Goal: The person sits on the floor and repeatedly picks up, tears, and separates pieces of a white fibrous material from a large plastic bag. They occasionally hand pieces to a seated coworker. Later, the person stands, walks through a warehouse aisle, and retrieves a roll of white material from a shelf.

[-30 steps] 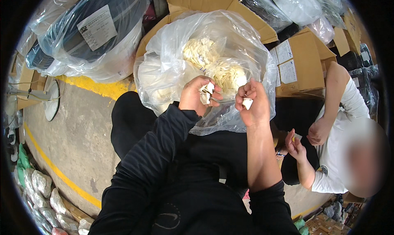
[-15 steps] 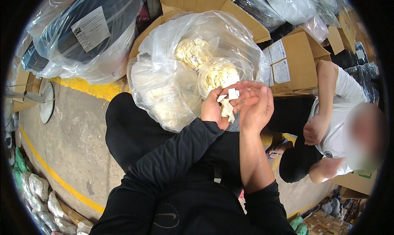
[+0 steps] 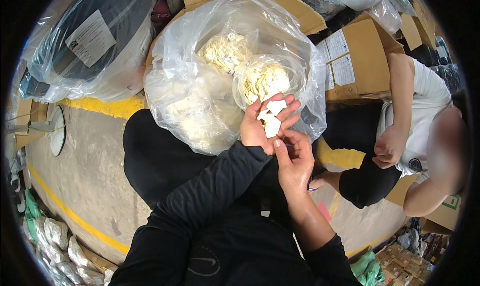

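Palm up, my left hand (image 3: 259, 128) cradles several small flat cream-coloured pieces (image 3: 272, 125), its fingers stretched out to the right. My right hand (image 3: 296, 161) is just below and to the right, against the left hand's edge. Its fingers curl inward with the thumb near the left palm; whether anything is between them is hidden. Beyond my hands, an open clear plastic bag (image 3: 265, 86) is filled with similar cream pieces. A second bag of cream pieces (image 3: 227, 51) lies behind it. Both rest in a large clear plastic liner (image 3: 175, 86) inside an open cardboard box (image 3: 295, 6).
On the right a person in a white shirt (image 3: 425, 86) sits close by, beside a cardboard carton (image 3: 357, 63). A large plastic-wrapped dark bundle (image 3: 95, 51) stands at the left. A round white stand base (image 3: 57, 131) is on the concrete floor (image 3: 95, 166). Wrapped packets (image 3: 55, 236) lie lower left.
My right hand has moved down from beside the left fingers to the left hand's lower edge, its fingers curling. The left palm now shows more openly. The person at right has shifted their lower arm.
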Action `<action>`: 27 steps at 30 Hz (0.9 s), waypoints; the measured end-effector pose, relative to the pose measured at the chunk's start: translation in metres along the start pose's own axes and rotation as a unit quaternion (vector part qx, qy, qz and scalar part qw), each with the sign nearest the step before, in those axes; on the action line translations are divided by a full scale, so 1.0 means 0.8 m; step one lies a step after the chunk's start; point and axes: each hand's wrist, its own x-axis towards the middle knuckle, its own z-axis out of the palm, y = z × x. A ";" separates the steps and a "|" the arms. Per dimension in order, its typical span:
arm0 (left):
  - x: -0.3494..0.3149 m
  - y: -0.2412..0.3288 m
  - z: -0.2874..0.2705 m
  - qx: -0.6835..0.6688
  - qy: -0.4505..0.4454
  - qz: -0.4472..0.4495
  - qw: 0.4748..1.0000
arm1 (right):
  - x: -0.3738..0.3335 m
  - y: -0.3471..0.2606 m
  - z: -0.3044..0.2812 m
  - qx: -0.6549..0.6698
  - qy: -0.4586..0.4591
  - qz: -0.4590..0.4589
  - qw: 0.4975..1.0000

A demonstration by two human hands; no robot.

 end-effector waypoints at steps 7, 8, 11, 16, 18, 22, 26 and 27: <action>-0.002 0.014 0.009 -0.007 -0.021 0.045 0.999 | 0.015 0.008 0.007 0.308 0.010 0.165 0.937; -0.002 0.017 0.011 -0.008 -0.028 0.053 0.998 | 0.016 0.009 0.008 0.353 -0.008 0.173 0.920; -0.007 0.026 0.018 -0.026 -0.059 0.060 0.996 | 0.022 0.011 0.013 0.440 -0.034 0.185 0.878; -0.024 0.054 0.035 -0.019 -0.074 0.092 0.993 | 0.040 0.009 0.017 0.492 -0.054 0.200 0.846; -0.031 0.070 0.041 0.013 -0.094 0.130 0.987 | 0.051 0.003 0.016 0.569 -0.095 0.221 0.787; -0.045 0.083 0.042 0.013 -0.049 0.092 0.995 | 0.066 -0.017 0.024 0.503 -0.175 0.174 0.828; -0.056 0.075 0.028 0.050 -0.031 0.039 0.998 | 0.072 -0.039 0.038 0.007 -0.065 -0.116 0.991; -0.058 0.072 0.023 0.062 -0.004 0.036 0.997 | 0.074 -0.043 0.039 -0.047 -0.087 -0.139 0.985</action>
